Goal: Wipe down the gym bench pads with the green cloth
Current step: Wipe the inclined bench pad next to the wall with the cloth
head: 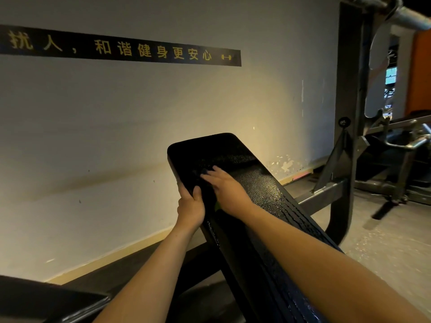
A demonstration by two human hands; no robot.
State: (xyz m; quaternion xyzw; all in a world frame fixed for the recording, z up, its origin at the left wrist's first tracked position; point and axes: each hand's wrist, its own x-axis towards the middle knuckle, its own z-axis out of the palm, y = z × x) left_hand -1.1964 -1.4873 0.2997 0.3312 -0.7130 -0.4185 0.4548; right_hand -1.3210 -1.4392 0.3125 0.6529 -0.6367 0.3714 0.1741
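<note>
Two hands: left hand, right hand. One long bench pad at centre, one green cloth sliver, one black banner at ten o'clock.

Up at ten o'clock, a long black strip on the pale wall carries yellow Chinese characters: "扰人,和谐健身更安心", its start cut off at the left edge. A small yellow dumbbell sign closes the line. Nothing else is readable.

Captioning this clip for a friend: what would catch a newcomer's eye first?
The long black textured bench pad rising through the centre, with the left hand gripping its left edge and the right hand pressed flat on top. Then the black wall banner with yellow characters, upper left.
</note>
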